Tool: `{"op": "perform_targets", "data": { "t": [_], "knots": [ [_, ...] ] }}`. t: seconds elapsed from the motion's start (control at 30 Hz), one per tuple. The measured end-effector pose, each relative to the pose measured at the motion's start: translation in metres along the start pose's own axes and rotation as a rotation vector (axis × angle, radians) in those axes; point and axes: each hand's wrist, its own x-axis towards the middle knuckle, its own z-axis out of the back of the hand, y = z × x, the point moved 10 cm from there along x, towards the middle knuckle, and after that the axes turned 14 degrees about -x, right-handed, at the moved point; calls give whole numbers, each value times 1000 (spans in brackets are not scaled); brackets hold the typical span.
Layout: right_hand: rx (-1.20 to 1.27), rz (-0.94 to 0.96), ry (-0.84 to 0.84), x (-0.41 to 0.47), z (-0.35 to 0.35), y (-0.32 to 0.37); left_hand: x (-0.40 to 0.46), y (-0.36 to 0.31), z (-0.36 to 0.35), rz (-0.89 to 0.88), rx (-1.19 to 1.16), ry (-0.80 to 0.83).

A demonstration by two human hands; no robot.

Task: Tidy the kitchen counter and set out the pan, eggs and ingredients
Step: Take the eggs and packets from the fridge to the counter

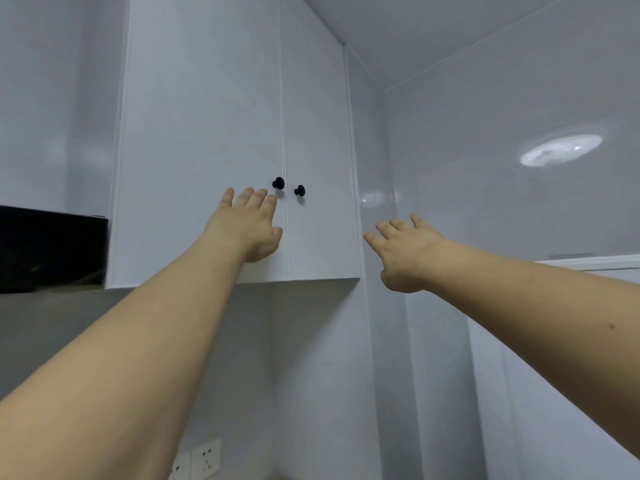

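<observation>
White wall cabinet doors closed; left hand, right hand spread, empty.

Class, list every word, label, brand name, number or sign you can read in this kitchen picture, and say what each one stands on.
None: no readable text shows anywhere in this view.
The white cabinet doors and their black knobs are plain.
The black appliance at the left shows no label.
The wall sockets carry no markings that can be made out.
</observation>
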Motion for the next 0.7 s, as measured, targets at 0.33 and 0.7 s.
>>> {"op": "perform_targets", "data": {
  "t": [0.33,0.7],
  "knots": [
    [-153,168,-64,-130,6,-13,-123,-80,0,-11,-238,238],
    [-347,304,-53,-147,-34,-3,-201,-166,-90,74,-742,519]
  ]
}}
